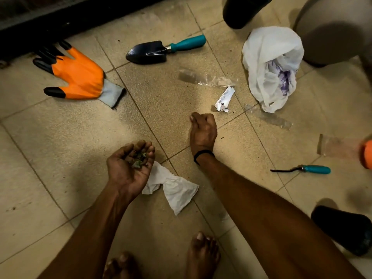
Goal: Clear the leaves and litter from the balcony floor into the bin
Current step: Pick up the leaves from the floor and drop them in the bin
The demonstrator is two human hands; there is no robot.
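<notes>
Leaves (138, 159): small green bits, lying in the cupped left hand (128, 168), palm up, fingers curled round them, above a crumpled white tissue (175, 190) on the floor (60, 137). Right hand (203, 129) curled tight, fingertips down at the tiles, near a torn white wrapper (223, 99); cannot tell if pinching anything. Barcode on wrapper, letters too small to read. Purple print on white bag (267, 57), not readable.

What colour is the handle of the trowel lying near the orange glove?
Teal; the trowel shows clearly in the head view.
</notes>
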